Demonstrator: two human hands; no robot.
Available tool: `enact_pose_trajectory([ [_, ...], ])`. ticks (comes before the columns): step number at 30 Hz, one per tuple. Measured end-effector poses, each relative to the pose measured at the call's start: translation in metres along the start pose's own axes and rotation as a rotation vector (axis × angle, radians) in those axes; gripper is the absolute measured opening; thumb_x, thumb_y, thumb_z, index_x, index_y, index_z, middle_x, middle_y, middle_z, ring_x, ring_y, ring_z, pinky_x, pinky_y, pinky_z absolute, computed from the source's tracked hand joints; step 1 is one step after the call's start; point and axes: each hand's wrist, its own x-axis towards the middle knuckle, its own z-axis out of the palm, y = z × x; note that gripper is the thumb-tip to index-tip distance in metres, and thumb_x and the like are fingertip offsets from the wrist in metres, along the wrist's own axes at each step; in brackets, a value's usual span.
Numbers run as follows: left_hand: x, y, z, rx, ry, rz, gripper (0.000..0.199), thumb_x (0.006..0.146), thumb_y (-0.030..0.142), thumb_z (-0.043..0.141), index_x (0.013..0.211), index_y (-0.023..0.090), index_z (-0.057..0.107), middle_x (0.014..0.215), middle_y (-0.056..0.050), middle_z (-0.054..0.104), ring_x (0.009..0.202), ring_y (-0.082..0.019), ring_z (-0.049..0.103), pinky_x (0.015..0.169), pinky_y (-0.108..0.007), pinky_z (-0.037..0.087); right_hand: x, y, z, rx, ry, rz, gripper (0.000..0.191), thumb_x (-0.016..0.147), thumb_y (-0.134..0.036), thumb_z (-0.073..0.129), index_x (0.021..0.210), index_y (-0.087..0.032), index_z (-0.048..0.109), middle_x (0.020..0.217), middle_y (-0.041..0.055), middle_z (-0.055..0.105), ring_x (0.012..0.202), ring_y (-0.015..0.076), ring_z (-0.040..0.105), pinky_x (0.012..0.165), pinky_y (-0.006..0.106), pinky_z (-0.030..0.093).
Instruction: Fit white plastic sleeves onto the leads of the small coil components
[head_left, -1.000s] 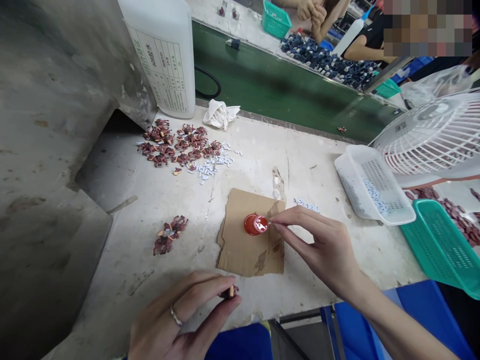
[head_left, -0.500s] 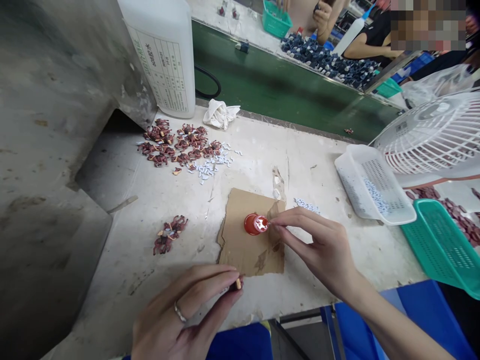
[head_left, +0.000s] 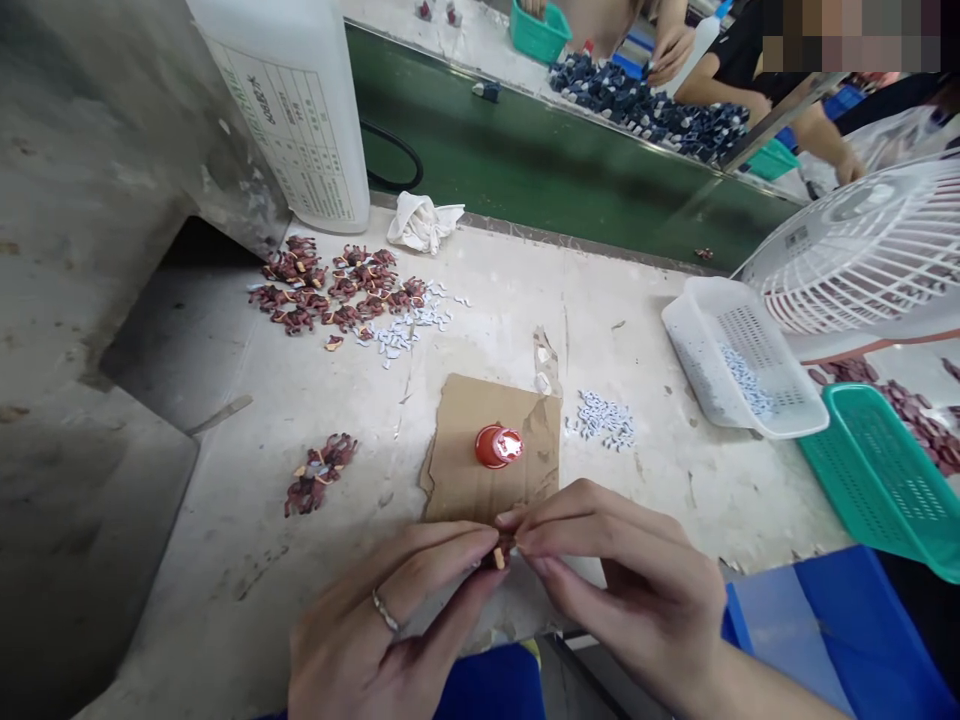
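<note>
My left hand (head_left: 382, 610), with a ring on one finger, pinches a small dark red figure (head_left: 499, 556) with a tan patch at the front edge of the table. My right hand (head_left: 622, 570) meets it there, its fingertips pressed against the same figure. Whatever those fingertips hold is hidden. Behind the hands, a red cap (head_left: 499, 446) with a white-smeared top sits on a torn cardboard sheet (head_left: 457, 480). Neither hand touches the cap. A small cluster of similar figures (head_left: 319, 475) lies to the left, and a larger heap (head_left: 330, 290) lies farther back.
Small white pieces (head_left: 604, 420) lie right of the cardboard. A white perforated basket (head_left: 739, 360), a green basket (head_left: 877, 480) and a white fan (head_left: 862, 250) stand at the right. A large white jug (head_left: 292, 100) and a cloth (head_left: 424, 225) stand behind. A grey wall panel (head_left: 90, 250) fills the left.
My right hand has left the red cap and moved down to the figure in my left hand. The white pieces beside the cardboard now show more fully, and the view has shifted slightly.
</note>
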Motion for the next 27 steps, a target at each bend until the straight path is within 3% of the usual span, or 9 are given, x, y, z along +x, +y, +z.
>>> enact_pose_trajectory([
  [7, 0.002, 0.000, 0.001, 0.050, -0.015, -0.008, 0.020, 0.093, 0.016, 0.066, 0.112, 0.023, 0.064, 0.104, 0.008, 0.075, 0.090, 0.003, 0.070, 0.099, 0.000, 0.047, 0.001, 0.003, -0.001, -0.012, 0.003, 0.003, 0.027, 0.088, 0.002, 0.067, 0.105, -0.017, 0.076, 0.096, 0.0067, 0.077, 0.088, 0.0159, 0.076, 0.076, 0.025, 0.066],
  [12, 0.002, 0.000, 0.004, 0.066, 0.034, 0.036, 0.018, 0.093, 0.015, 0.067, 0.110, 0.022, 0.066, 0.101, 0.008, 0.075, 0.087, 0.001, 0.071, 0.096, -0.003, 0.051, 0.001, -0.001, -0.001, -0.102, -0.042, -0.041, 0.026, 0.091, 0.000, 0.064, 0.109, -0.015, 0.074, 0.098, 0.0095, 0.077, 0.090, 0.0163, 0.077, 0.077, 0.023, 0.066],
  [17, -0.006, 0.005, 0.005, 0.129, 0.099, -0.018, 0.024, 0.089, 0.011, 0.071, 0.109, 0.025, 0.070, 0.102, 0.010, 0.075, 0.092, -0.001, 0.071, 0.095, -0.009, 0.052, -0.004, -0.003, -0.001, -0.196, -0.057, -0.086, 0.029, 0.091, 0.004, 0.062, 0.114, -0.010, 0.073, 0.105, 0.0125, 0.077, 0.097, 0.0160, 0.077, 0.084, 0.020, 0.065],
  [22, -0.007, 0.003, 0.003, -0.039, 0.061, -0.082, 0.019, 0.090, 0.014, 0.068, 0.106, 0.025, 0.068, 0.100, 0.011, 0.075, 0.084, -0.001, 0.072, 0.088, -0.005, 0.055, -0.015, 0.005, -0.013, -0.362, -0.215, -0.251, 0.045, 0.095, -0.001, 0.057, 0.138, -0.010, 0.062, 0.122, 0.0142, 0.075, 0.121, 0.0244, 0.070, 0.096, 0.032, 0.066],
  [27, -0.005, 0.001, 0.003, -0.038, 0.081, -0.063, 0.014, 0.089, 0.028, 0.072, 0.102, 0.024, 0.073, 0.094, 0.004, 0.077, 0.084, -0.009, 0.075, 0.080, -0.014, 0.062, -0.020, 0.015, -0.016, -0.413, -0.172, -0.355, 0.050, 0.100, -0.007, 0.049, 0.149, -0.015, 0.054, 0.121, 0.0120, 0.076, 0.120, 0.0266, 0.071, 0.089, 0.036, 0.070],
])
